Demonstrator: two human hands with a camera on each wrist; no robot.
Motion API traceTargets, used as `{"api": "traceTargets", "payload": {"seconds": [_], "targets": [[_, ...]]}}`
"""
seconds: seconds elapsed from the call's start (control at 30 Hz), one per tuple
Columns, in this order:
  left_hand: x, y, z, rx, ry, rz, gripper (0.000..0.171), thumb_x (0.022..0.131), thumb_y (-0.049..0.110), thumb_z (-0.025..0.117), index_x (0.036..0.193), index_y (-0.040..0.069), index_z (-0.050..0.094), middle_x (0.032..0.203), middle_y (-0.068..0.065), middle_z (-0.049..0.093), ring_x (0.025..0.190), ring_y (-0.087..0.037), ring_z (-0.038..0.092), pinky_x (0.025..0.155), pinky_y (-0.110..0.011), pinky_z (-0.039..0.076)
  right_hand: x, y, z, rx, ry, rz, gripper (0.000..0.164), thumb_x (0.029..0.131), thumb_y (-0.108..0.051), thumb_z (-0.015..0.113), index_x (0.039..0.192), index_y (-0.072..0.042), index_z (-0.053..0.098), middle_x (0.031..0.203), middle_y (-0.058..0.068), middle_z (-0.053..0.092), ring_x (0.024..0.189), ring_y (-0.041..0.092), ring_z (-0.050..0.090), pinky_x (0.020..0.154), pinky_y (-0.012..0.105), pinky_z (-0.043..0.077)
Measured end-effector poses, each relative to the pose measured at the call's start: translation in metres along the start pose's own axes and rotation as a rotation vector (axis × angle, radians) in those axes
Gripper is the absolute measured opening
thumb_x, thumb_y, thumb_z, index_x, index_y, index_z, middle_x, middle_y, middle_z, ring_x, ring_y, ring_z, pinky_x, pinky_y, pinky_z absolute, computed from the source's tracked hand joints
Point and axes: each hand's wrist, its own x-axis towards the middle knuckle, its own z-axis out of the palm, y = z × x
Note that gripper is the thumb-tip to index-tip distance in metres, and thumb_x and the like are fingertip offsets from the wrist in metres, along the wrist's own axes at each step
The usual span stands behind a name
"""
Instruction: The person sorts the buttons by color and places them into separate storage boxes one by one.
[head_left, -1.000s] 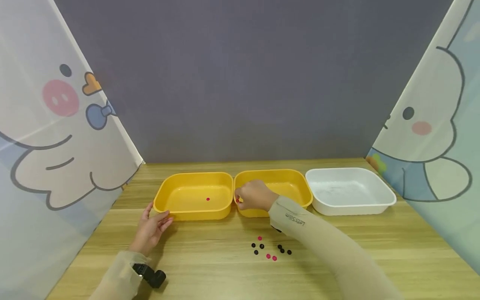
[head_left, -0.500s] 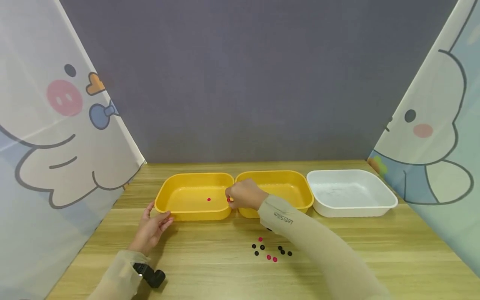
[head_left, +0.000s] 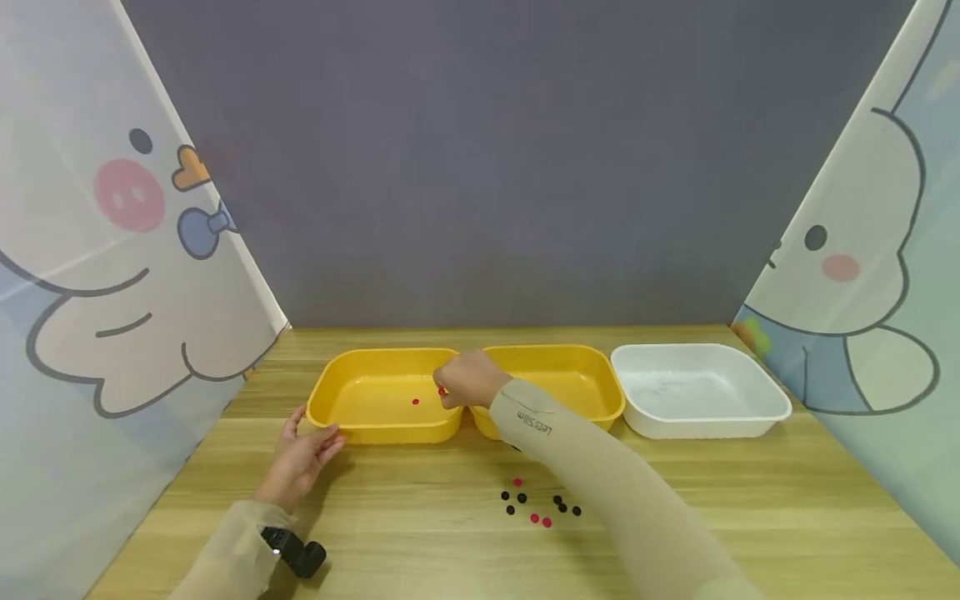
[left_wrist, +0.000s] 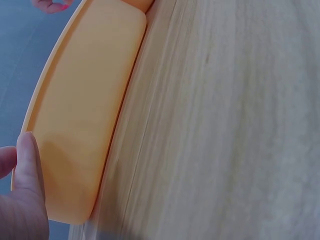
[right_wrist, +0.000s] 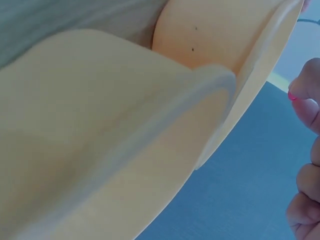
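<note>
Head view: our right hand point(head_left: 472, 380) pinches a red bead point(head_left: 442, 392) above the left yellow tray point(head_left: 386, 435). Left wrist: our left hand point(left_wrist: 26, 197) grips that tray's near-left corner. Right wrist: bead between fingertips, remaining fingers curled.

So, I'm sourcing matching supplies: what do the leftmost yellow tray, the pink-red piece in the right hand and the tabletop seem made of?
Leftmost yellow tray: likely moulded plastic, soft sheen; even colour, rounded corners.
Pink-red piece: possibly plastic, given its bright colour; too small to judge its finish.
Tabletop: wood or wood-look laminate, seemingly satin; streaky grain shows.
</note>
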Motion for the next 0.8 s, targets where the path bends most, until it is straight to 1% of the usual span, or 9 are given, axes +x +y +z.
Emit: {"api": "traceTargets", "payload": {"seconds": [0.13,0.27,0.3,0.4,0.53,0.7,0.8], "targets": [[0.000,0.001,-0.002,-0.005,0.001,-0.010,0.085,0.098,-0.007,0.043,0.151,0.025,-0.015,0.070,0.000,0.061,0.061,-0.009,0.064,0.068,-0.019,0.058,0.010,0.003,0.001,-0.049,0.006,-0.023,0.013,0.081,-0.021,0.069,0.072,-0.020,0.061,0.058,-0.011,0.049,0.050,0.004,0.036,0.041,0.018,0.025],[0.001,0.002,-0.002,-0.008,0.001,-0.014,0.084,0.098,-0.007,0.042,0.151,0.026,-0.015,0.070,0.000,0.062,0.061,-0.009,0.065,0.067,-0.019,0.058,0.017,0.004,-0.002,-0.061,0.005,-0.029,0.013,0.081,-0.022,0.069,0.071,-0.020,0.061,0.058,-0.011,0.049,0.049,0.004,0.036,0.040,0.018,0.025],[0.000,0.002,-0.003,-0.004,0.000,-0.012,0.084,0.098,-0.007,0.041,0.151,0.025,-0.015,0.070,0.000,0.061,0.061,-0.008,0.064,0.067,-0.019,0.058,0.020,0.004,-0.003,-0.055,-0.005,-0.023,0.014,0.082,-0.022,0.068,0.071,-0.020,0.059,0.058,-0.011,0.048,0.050,0.004,0.036,0.041,0.018,0.025],[-0.001,0.004,-0.005,0.006,0.003,-0.011,0.084,0.098,-0.007,0.041,0.151,0.025,-0.016,0.070,0.001,0.061,0.062,-0.008,0.064,0.068,-0.019,0.057,0.027,0.004,-0.004,-0.024,-0.042,0.001,0.011,0.083,-0.023,0.068,0.074,-0.019,0.062,0.061,-0.010,0.051,0.052,0.005,0.039,0.042,0.019,0.030],[-0.001,0.006,-0.005,0.002,0.004,-0.016,0.086,0.098,-0.007,0.042,0.151,0.026,-0.016,0.071,-0.001,0.063,0.063,-0.009,0.065,0.069,-0.021,0.058,0.035,0.006,0.000,-0.024,-0.079,0.034,0.011,0.083,-0.022,0.068,0.074,-0.019,0.062,0.062,-0.010,0.052,0.053,0.005,0.041,0.042,0.019,0.033],[0.000,0.005,-0.002,0.004,0.004,-0.018,0.087,0.097,-0.006,0.043,0.151,0.026,-0.017,0.073,-0.001,0.063,0.063,-0.010,0.065,0.071,-0.021,0.058,0.039,0.007,0.000,-0.050,-0.114,0.082,0.020,0.082,-0.018,0.066,0.067,-0.020,0.053,0.058,-0.009,0.044,0.051,0.006,0.037,0.041,0.019,0.030],[0.000,0.003,-0.001,0.012,0.014,-0.021,0.087,0.097,-0.006,0.044,0.151,0.026,-0.017,0.072,-0.001,0.062,0.062,-0.009,0.065,0.069,-0.020,0.058,0.041,0.006,-0.002,-0.050,-0.141,0.097,0.021,0.083,-0.020,0.066,0.066,-0.020,0.053,0.057,-0.009,0.043,0.051,0.006,0.037,0.041,0.020,0.032]]}}
